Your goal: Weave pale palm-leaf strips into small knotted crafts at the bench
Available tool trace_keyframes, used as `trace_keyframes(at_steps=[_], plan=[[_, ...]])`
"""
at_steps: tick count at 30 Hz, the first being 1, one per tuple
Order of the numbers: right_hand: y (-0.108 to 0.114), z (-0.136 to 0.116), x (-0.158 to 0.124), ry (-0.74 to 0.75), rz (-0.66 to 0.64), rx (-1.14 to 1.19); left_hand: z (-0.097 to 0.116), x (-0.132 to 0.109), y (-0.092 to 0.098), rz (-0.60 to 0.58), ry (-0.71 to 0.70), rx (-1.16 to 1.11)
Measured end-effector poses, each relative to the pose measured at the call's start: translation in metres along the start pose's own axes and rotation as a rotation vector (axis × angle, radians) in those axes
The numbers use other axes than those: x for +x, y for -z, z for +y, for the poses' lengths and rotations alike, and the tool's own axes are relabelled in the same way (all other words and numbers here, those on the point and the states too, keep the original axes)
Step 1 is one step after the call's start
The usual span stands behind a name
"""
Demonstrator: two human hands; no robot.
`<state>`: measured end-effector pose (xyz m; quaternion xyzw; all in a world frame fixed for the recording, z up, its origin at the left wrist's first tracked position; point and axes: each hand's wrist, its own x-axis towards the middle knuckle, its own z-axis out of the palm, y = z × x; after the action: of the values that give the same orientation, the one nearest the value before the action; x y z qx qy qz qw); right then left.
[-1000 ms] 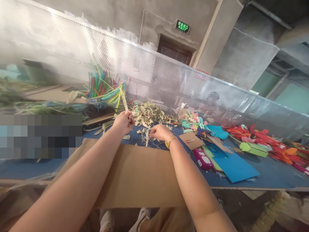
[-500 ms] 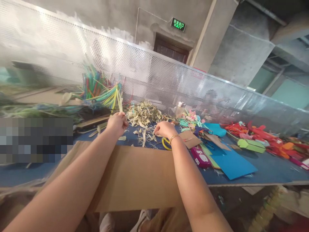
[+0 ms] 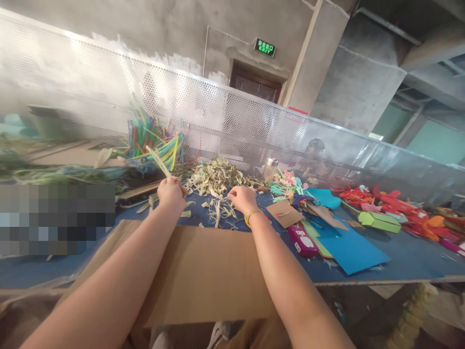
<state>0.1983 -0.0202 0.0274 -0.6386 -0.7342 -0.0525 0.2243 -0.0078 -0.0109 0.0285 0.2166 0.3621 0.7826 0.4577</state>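
Note:
My left hand (image 3: 170,192) is closed round a pale green leaf strip (image 3: 159,161) that sticks up and leans to the left. My right hand (image 3: 242,198), with a gold bracelet at the wrist, has its fingers pinched among loose pale strips (image 3: 220,209) on the blue table top. Just beyond both hands lies a heap of curled pale strips (image 3: 216,176). A large brown cardboard sheet (image 3: 203,271) lies under my forearms, hanging over the table's near edge.
Bundles of coloured straws (image 3: 152,138) lie at the back left. To the right lie a blue paper sheet (image 3: 350,247), a pink case (image 3: 302,239), a green box (image 3: 379,221) and red and orange paper pieces (image 3: 395,208). A perforated metal screen (image 3: 254,126) backs the table.
The strip in my left hand has tipped from upright to leaning left, and the hand shifted a little left. My right hand stays among the loose strips.

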Motion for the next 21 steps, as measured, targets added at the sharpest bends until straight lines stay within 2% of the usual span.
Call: trace_keyframes(at_steps=[3,9,11,15,17,21], plan=[[-0.007,0.0,0.012,0.009,0.095,-0.024,0.0,-0.003,-0.003,0.092,0.055,-0.024],[-0.005,0.002,0.072,-0.005,0.169,-0.123,-0.001,-0.009,-0.009,0.099,0.067,-0.006],[-0.003,0.003,0.093,-0.02,0.12,-0.139,-0.002,-0.009,-0.01,0.086,0.065,-0.003],[-0.007,0.008,0.118,-0.142,-0.125,-0.194,-0.002,-0.009,-0.012,0.061,0.057,-0.021],[-0.014,0.012,0.121,-0.196,-0.195,-0.204,-0.003,-0.009,-0.013,0.045,0.048,-0.015],[-0.031,0.015,0.117,-0.229,-0.237,-0.175,-0.003,-0.012,-0.014,0.022,0.037,-0.009]])
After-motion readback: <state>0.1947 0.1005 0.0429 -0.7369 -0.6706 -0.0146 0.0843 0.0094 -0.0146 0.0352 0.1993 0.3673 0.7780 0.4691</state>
